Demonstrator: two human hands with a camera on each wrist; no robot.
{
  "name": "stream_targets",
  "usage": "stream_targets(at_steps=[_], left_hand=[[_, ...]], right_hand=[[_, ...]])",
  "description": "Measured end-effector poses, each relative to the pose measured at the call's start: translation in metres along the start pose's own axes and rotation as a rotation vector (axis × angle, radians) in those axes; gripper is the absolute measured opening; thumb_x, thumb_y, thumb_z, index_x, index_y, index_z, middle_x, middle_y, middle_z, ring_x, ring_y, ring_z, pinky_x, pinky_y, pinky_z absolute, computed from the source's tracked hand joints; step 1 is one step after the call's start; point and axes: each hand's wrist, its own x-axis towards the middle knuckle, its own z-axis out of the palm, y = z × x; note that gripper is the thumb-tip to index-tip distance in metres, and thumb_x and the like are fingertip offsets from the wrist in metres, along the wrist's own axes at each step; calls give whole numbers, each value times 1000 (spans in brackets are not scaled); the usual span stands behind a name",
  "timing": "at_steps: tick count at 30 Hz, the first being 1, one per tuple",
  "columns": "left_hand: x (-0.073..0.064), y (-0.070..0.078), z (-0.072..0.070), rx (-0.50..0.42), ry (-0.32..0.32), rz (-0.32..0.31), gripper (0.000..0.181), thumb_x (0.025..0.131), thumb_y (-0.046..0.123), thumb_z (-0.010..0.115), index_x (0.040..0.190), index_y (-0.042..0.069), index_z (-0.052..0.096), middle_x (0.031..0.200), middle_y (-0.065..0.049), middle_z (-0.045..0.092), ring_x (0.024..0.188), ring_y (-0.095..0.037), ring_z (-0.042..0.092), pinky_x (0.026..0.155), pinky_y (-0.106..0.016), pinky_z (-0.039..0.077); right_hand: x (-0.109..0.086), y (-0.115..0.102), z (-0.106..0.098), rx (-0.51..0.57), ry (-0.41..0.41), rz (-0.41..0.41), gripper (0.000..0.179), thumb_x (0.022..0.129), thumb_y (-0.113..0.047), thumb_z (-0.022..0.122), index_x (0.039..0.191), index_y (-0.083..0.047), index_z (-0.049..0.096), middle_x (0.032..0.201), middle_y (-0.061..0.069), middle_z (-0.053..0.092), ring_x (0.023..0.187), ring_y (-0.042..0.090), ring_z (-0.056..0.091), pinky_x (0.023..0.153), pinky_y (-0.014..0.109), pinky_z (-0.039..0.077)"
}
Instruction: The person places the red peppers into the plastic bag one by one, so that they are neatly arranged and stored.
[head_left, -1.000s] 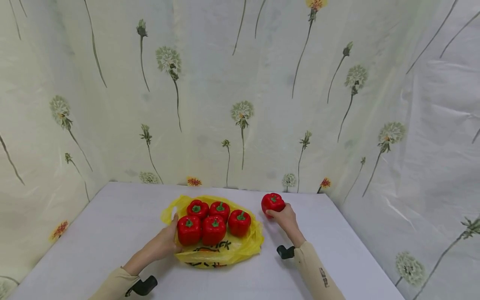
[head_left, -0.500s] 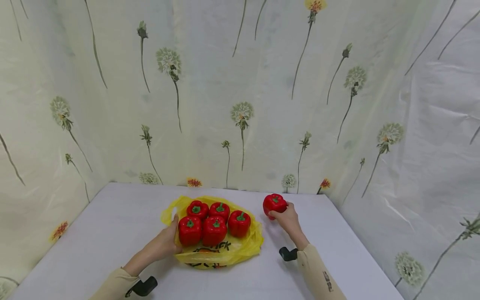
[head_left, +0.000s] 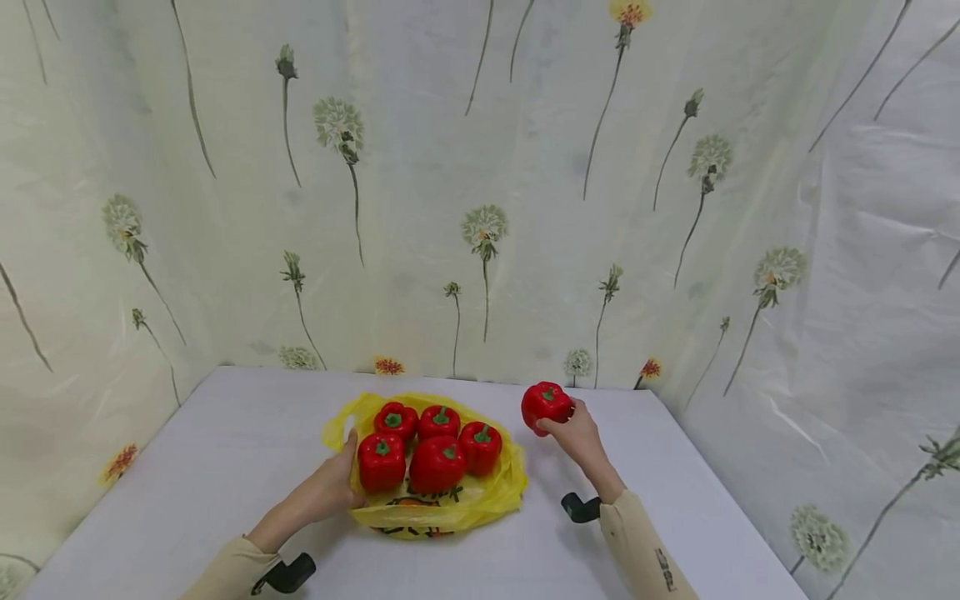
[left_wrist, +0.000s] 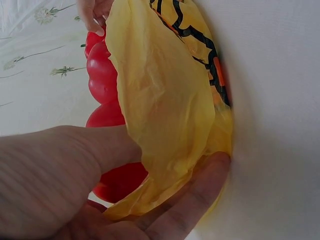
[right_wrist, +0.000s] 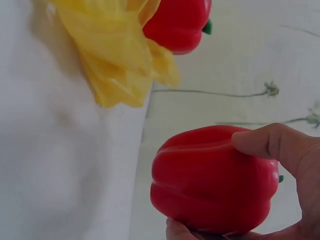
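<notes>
My left hand holds the left side of a yellow plastic bag, which lies on the table with its mouth spread wide. In the left wrist view the thumb goes inside the plastic while the fingers stay outside. Several red bell peppers with green stems sit in the bag, among them a front middle pepper that leans right and a front left pepper next to the thumb. To the right of the bag, my right hand grips another red bell pepper between thumb and fingers, above the tabletop.
A white table carries the bag. Behind it and along both sides hangs a pale curtain printed with dandelions. Each wrist bears a black device, one near the left cuff and one near the right cuff.
The front middle pepper in the bag has shifted right and tipped over toward the right pepper. My right wrist has moved slightly right, its pepper still in hand. The left hand keeps its place.
</notes>
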Motion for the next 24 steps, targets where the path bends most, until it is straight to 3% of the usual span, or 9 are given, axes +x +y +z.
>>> stream_targets(at_steps=[4,12,17,24], left_hand=[[1,2,0,-1,-11,-37,112,61,-6,83,147,-15,11,137,-32,48,103,-29,58,84,-44,54],[0,4,0,-19,-13,-43,112,62,-7,82,147,-15,11,137,-31,49,103,-29,57,85,-45,54],[-2,5,-2,-33,-8,-18,112,62,-9,82,147,-16,10,137,-32,48,100,-28,57,74,-38,55],[-2,5,-2,-36,-14,-37,112,63,-8,82,148,-15,10,135,-32,50,90,-25,56,61,-30,52]], right_hand=[[-6,-7,-2,6,-8,-9,84,83,-29,70,145,3,24,146,24,38,128,41,39,99,53,45],[-25,-26,-4,14,-33,-66,80,84,-29,71,144,0,28,143,23,42,125,39,45,98,50,47],[-32,-38,-5,15,-31,-103,78,84,-28,71,143,2,30,142,24,43,124,40,47,96,49,48],[-42,-46,-6,6,-52,-121,79,84,-28,71,144,0,28,142,23,43,126,40,47,95,48,49]])
